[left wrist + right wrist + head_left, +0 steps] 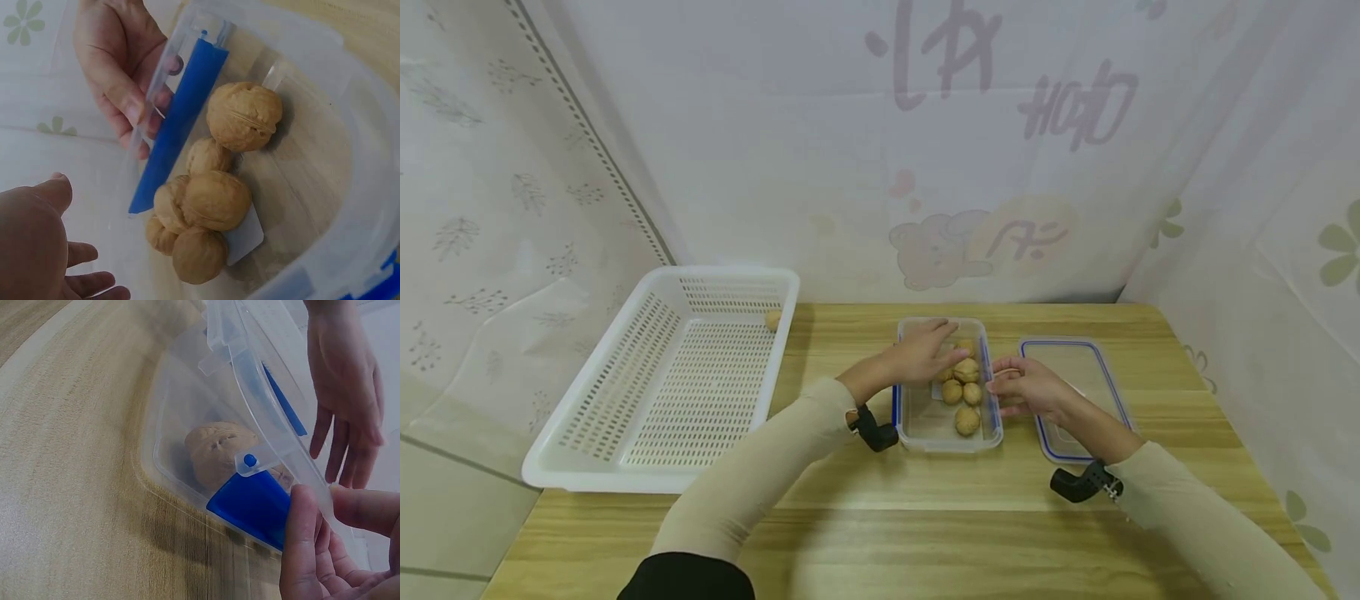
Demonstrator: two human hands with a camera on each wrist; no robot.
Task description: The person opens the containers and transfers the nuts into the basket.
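Note:
A clear plastic food container (pixel 917 425) with blue side latches stands on the table, holding several walnuts (pixel 212 200). Over its far left part, my left hand (pixel 923 352) is held with fingers extended and nothing in its grasp. At the container's right side, my right hand (pixel 1026 387) pinches the rim between thumb and finger (pixel 301 540), beside the blue latch (pixel 253 506). A pale label-like patch shows under the walnuts in the left wrist view. The left forearm and hand cover part of the container's left side in the head view.
To the right lies a clear lid (pixel 1075 367) with a blue seal, partly behind the right forearm. A white slotted basket (pixel 658 479) stands at the left, with one walnut (pixel 772 320) at its far right corner. Printed curtains (pixel 820 167) hang behind the table.

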